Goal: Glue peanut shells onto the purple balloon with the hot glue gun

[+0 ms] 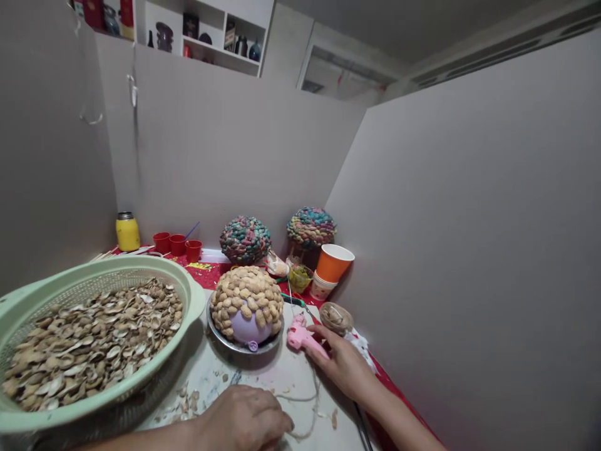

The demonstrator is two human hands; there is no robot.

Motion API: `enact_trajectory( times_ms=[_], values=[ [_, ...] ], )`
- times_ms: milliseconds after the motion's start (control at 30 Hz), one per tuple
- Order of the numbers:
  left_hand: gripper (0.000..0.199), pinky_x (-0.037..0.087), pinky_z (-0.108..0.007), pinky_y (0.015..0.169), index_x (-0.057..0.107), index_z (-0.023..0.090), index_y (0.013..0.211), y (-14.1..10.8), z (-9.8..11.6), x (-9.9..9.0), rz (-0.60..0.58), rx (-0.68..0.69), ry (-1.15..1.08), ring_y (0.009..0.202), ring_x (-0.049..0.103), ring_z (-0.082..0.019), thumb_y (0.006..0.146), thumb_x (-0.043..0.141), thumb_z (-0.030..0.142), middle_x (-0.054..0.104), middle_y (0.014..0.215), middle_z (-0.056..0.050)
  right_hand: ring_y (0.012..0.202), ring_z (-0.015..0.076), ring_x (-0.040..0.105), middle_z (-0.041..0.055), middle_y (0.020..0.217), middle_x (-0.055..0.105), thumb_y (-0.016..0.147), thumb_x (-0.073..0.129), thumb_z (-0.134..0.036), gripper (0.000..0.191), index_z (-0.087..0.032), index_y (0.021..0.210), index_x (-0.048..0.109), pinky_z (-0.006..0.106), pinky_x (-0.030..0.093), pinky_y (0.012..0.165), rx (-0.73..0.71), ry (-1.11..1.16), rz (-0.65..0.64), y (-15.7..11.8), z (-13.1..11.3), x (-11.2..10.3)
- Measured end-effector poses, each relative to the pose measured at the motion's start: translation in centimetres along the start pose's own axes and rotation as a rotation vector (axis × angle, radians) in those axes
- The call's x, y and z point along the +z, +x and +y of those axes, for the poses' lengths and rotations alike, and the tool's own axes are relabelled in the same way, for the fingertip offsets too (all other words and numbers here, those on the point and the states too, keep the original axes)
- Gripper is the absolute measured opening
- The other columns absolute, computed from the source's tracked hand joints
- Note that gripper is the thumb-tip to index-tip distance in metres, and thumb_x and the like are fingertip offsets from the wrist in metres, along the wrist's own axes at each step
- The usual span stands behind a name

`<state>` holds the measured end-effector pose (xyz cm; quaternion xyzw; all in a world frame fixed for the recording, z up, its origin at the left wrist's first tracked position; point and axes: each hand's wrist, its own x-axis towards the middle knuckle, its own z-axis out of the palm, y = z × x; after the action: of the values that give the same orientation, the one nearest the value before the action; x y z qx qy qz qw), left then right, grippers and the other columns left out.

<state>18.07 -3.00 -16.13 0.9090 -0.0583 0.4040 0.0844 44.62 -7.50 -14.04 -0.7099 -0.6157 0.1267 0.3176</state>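
My right hand [340,363] grips the handle of a pink glue gun [300,333], which rests on the pale work board. My left hand [239,418] is low in front with its fingers curled; what they hold, if anything, is hidden. A thin pale cord [313,418] loops on the board between the two hands. Beyond them, a lilac balloon [248,327] sits in a metal bowl [224,341]. Peanut shells [246,285] cover its top and sides, leaving a bare patch with the knot facing me.
On the left stands a green basket [195,299] full of shells. Behind are red cups [177,245], a yellow jar [127,233] and two colourful shell-covered domes [245,239]. Orange cup [334,266], twine roll [336,318] and scissors [295,300] lie right. Grey partitions [469,238] enclose the table.
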Motion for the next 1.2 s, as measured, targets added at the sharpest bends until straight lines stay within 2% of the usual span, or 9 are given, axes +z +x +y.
enact_trajectory(
  times_ms=[267, 333, 400, 467, 533, 667, 867, 1067, 1200],
  values=[
    [0.010, 0.038, -0.024, 0.049, 0.049, 0.022, 0.082, -0.9, -0.4, 0.8, -0.137, -0.066, 0.005, 0.054, 0.057, -0.014, 0.090, 0.048, 0.016, 0.061, 0.063, 0.001, 0.061, 0.0143, 0.052, 0.0010, 0.077, 0.058, 0.078, 0.069, -0.065, 0.058, -0.021, 0.111, 0.051, 0.024, 0.046, 0.057, 0.138, 0.710, 0.074, -0.5, -1.1, -4.3],
    [0.015, 0.039, -0.024, 0.050, 0.048, 0.022, 0.077, -0.9, -0.4, 0.9, -0.174, -0.095, -0.007, 0.054, 0.056, -0.014, 0.089, 0.046, 0.013, 0.061, 0.062, 0.001, 0.062, 0.0124, 0.051, 0.0008, 0.079, 0.056, 0.077, 0.067, -0.069, 0.060, -0.021, 0.110, 0.052, 0.023, 0.048, 0.059, 0.151, 0.850, 0.108, -1.1, -1.6, -4.4],
    [0.017, 0.039, -0.024, 0.051, 0.048, 0.022, 0.077, -0.9, -0.5, 1.0, -0.184, -0.097, -0.017, 0.055, 0.057, -0.014, 0.089, 0.044, 0.012, 0.062, 0.062, 0.000, 0.056, 0.0089, 0.045, 0.0017, 0.083, 0.056, 0.073, 0.073, -0.068, 0.059, -0.020, 0.104, 0.056, 0.019, 0.043, 0.050, 0.182, 0.942, 0.091, -2.0, -2.1, -3.7],
    [0.018, 0.039, -0.024, 0.051, 0.049, 0.022, 0.077, -0.9, -0.5, 1.1, -0.176, -0.091, -0.011, 0.055, 0.057, -0.014, 0.089, 0.042, 0.011, 0.062, 0.062, 0.000, 0.045, 0.0037, 0.034, 0.0024, 0.082, 0.057, 0.070, 0.083, -0.056, 0.052, -0.017, 0.096, 0.060, 0.015, 0.030, 0.039, 0.232, 0.993, 0.027, -2.8, -2.6, -2.6],
    [0.018, 0.039, -0.024, 0.052, 0.049, 0.022, 0.077, -0.8, -0.5, 1.0, -0.178, -0.090, -0.009, 0.055, 0.057, -0.014, 0.089, 0.041, 0.011, 0.062, 0.062, -0.001, 0.042, 0.0022, 0.031, 0.0023, 0.078, 0.057, 0.072, 0.083, -0.052, 0.046, -0.015, 0.090, 0.062, 0.014, 0.027, 0.036, 0.253, 1.034, -0.008, -3.4, -3.2, -1.8],
    [0.020, 0.038, -0.024, 0.052, 0.051, 0.021, 0.078, -0.7, -0.3, 0.8, -0.184, -0.076, -0.012, 0.054, 0.056, -0.014, 0.093, 0.039, 0.014, 0.062, 0.062, -0.001, 0.045, 0.0040, 0.037, 0.0011, 0.074, 0.056, 0.072, 0.083, -0.052, 0.045, -0.015, 0.090, 0.065, 0.016, 0.036, 0.041, 0.196, 1.115, 0.002, -3.2, -4.9, -2.1],
    [0.034, 0.036, -0.026, 0.047, 0.053, 0.021, 0.082, -0.7, -0.2, 0.9, -0.057, 0.027, 0.078, 0.049, 0.055, -0.012, 0.102, 0.028, 0.030, 0.061, 0.058, 0.000, 0.051, 0.0078, 0.047, 0.0016, 0.070, 0.057, 0.076, 0.082, -0.047, 0.036, -0.015, 0.087, 0.068, 0.018, 0.043, 0.050, 0.030, 1.213, 0.022, -1.6, -7.0, -1.9],
    [0.036, 0.040, -0.021, 0.050, 0.054, 0.020, 0.095, -0.3, -0.7, 0.9, 0.026, 0.026, 0.064, 0.051, 0.059, -0.010, 0.104, 0.022, 0.034, 0.066, 0.061, 0.002, 0.054, 0.0088, 0.048, 0.0028, 0.069, 0.060, 0.082, 0.076, -0.051, 0.037, -0.017, 0.090, 0.066, 0.016, 0.036, 0.050, 0.000, 1.200, -0.063, -2.6, -5.8, 1.1],
    [0.033, 0.039, -0.022, 0.047, 0.054, 0.019, 0.095, 0.0, -0.3, 0.3, -0.005, 0.012, 0.048, 0.048, 0.056, -0.010, 0.103, 0.024, 0.032, 0.063, 0.058, 0.001, 0.056, 0.0107, 0.048, 0.0045, 0.073, 0.061, 0.082, 0.072, -0.058, 0.044, -0.017, 0.094, 0.065, 0.018, 0.036, 0.050, 0.013, 1.040, -0.108, -3.7, -5.0, 1.2]
  ],
)
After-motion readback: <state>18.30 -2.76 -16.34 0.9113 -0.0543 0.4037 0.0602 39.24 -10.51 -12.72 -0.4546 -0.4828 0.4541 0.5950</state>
